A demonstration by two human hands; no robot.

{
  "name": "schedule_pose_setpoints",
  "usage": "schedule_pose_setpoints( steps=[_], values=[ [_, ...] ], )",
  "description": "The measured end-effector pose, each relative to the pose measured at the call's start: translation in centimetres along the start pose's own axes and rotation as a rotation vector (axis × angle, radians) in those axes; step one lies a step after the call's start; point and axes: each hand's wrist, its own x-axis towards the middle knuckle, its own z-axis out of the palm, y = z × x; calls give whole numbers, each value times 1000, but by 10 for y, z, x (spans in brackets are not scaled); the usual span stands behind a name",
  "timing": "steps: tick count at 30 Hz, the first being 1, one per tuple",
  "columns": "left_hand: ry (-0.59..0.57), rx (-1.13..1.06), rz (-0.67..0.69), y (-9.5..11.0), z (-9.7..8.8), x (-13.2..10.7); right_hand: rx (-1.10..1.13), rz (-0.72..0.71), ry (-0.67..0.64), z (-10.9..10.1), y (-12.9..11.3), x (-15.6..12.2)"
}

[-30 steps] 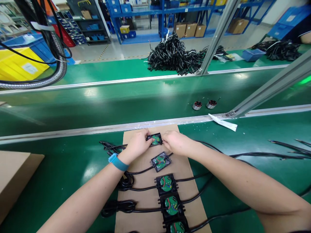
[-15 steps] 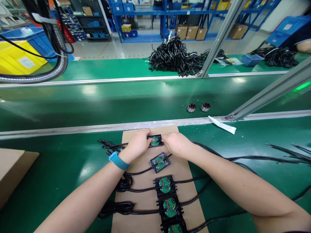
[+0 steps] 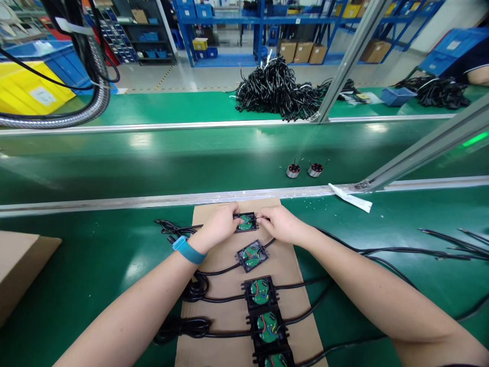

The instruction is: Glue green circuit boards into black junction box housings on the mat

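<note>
At the far end of a cardboard sheet lies a small black plastic case holding a green circuit board. My left hand grips its left side, thumb over the board. At the case's right end my right hand is closed, thumb and forefinger pinching what looks like the black cable there. Nearer me sits a tilted second case, with its own green board and cables. Below it stand several more open cases in a column, with red, blue and yellow wires on their boards.
Coiled black cables lie left of the cases; other cables run right. A cardboard box stands at left. Beyond the metal rail are two small motor-like parts and a cable heap. A white packet lies by a post.
My right hand has shifted slightly right, its fingertips now pinched at the case's right end. The two round metal parts beyond the rail have moved left. My left hand keeps its hold.
</note>
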Motion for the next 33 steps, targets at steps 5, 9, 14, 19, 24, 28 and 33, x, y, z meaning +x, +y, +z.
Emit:
schedule_pose_setpoints(
  steps=[5,9,14,19,24,28,33],
  values=[
    [-16,15,21,0,1,1,-278,-114,14,6,2,-3],
    [-14,18,35,2,2,-1,-446,-128,-40,10,2,-10],
    [-18,35,24,4,0,-1,-547,-106,-147,1,-13,-7],
    [-41,89,36,6,-3,1,-665,-143,-277,-1,-33,-1],
    [-34,94,25,6,-4,1,-681,-161,-319,-1,-34,1],
    [-38,73,11,4,-1,4,-606,-121,-292,-11,-26,0],
    [-83,36,3,10,-6,2,-457,-234,-18,-4,-20,-15]
  ],
)
